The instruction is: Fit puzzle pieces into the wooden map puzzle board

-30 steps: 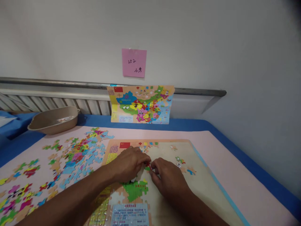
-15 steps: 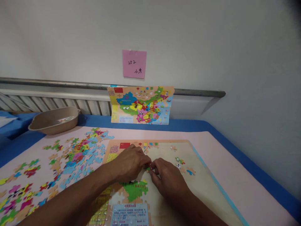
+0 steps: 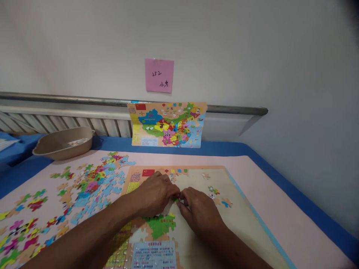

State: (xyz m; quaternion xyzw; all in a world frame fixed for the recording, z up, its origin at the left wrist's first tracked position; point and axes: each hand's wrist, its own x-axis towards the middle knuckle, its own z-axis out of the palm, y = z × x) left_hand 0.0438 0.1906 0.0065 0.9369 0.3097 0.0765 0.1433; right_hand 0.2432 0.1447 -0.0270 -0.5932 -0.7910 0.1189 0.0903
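My left hand [image 3: 157,194] and my right hand [image 3: 199,209] meet fingertip to fingertip above the middle of a partly assembled map jigsaw puzzle [image 3: 162,226]. Both are closed in a pinch around a small puzzle piece [image 3: 176,200], of which only bits of green and red show between the fingers. Under my left hand, part of the assembled area is hidden. The puzzle lies in a board [image 3: 232,239] with a bare cream surface on its right side. A few loose pieces [image 3: 212,196] rest on that surface, right of my right hand.
Many loose puzzle pieces [image 3: 92,183] spread over the pink sheet [image 3: 269,201] at the left. A brown plastic basin [image 3: 66,144] stands behind them. The printed reference map [image 3: 168,125] leans upright at the back, below a metal rail [image 3: 238,110] and a pink note [image 3: 159,75].
Both hands stay nearly where they were, fingertips still together over the puzzle. The whole view has shifted very slightly.
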